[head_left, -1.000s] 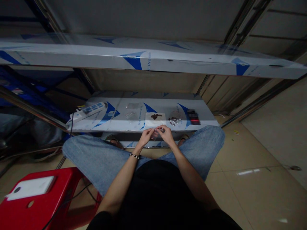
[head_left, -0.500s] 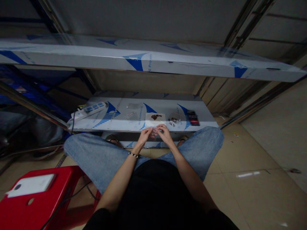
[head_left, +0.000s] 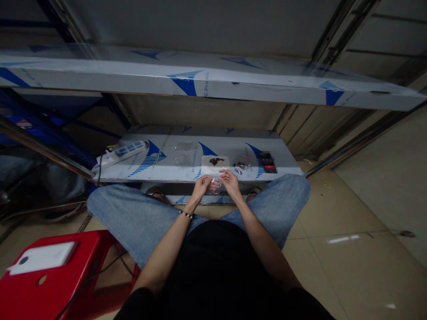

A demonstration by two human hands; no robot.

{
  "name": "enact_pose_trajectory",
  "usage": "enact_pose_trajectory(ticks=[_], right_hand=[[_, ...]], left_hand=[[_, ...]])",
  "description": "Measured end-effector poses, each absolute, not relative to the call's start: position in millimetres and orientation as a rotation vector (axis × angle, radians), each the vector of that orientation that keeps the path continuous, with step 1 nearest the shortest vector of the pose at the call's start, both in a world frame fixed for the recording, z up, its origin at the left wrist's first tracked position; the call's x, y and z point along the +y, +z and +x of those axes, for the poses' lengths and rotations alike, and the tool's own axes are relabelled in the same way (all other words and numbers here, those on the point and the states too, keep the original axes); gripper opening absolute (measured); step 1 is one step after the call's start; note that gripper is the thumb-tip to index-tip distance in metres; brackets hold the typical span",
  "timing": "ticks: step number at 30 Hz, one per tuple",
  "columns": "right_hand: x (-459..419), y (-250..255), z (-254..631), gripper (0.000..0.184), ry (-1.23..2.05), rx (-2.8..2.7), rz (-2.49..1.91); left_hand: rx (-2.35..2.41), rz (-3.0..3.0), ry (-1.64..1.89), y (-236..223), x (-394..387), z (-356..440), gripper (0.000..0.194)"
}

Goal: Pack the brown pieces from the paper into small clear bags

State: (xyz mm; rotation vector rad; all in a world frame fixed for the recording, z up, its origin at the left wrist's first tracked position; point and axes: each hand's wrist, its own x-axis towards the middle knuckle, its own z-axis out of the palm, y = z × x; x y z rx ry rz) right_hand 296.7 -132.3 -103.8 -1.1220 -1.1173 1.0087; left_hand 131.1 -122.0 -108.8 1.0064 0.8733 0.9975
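My left hand [head_left: 202,186] pinches the edge of a small clear plastic bag [head_left: 214,187], which hangs in front of the shelf edge. Beside it, my right hand [head_left: 231,183] has thumb and forefinger apart at the bag's other side, close to the near edge of a white sheet [head_left: 207,168]. A little heap of small dark brown pieces [head_left: 216,161] lies on that sheet. Right of it rests a clear bag with small dark and shiny contents [head_left: 242,164]. Empty-looking clear bags [head_left: 182,159] lie to the left.
A white power strip [head_left: 125,152] sits on the left of the film-covered lower shelf [head_left: 156,171]. A blurred black and red item [head_left: 268,162] is at the right. An upper shelf [head_left: 140,81] runs across above. On a red stool [head_left: 23,293] lies a white device [head_left: 43,258].
My right hand has come away from the bag, its fingers parting and shifting slightly right and up. The left hand stays on the bag, which shows more openly now.
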Motion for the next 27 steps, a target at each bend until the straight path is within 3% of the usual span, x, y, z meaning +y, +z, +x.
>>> enact_pose_trajectory(ticks=[6,27], right_hand=[[-136.4,-104.4,293.5,0.043,1.293,-1.014,-1.073],[-140.2,-95.9,287.6,0.035,1.248,-0.978,-1.047]], left_hand=[[0.963,0.954,1.16,-102.8,-122.8,128.4,0.039],[0.95,0.998,1.267,-92.4,-127.7,130.0,0.029]])
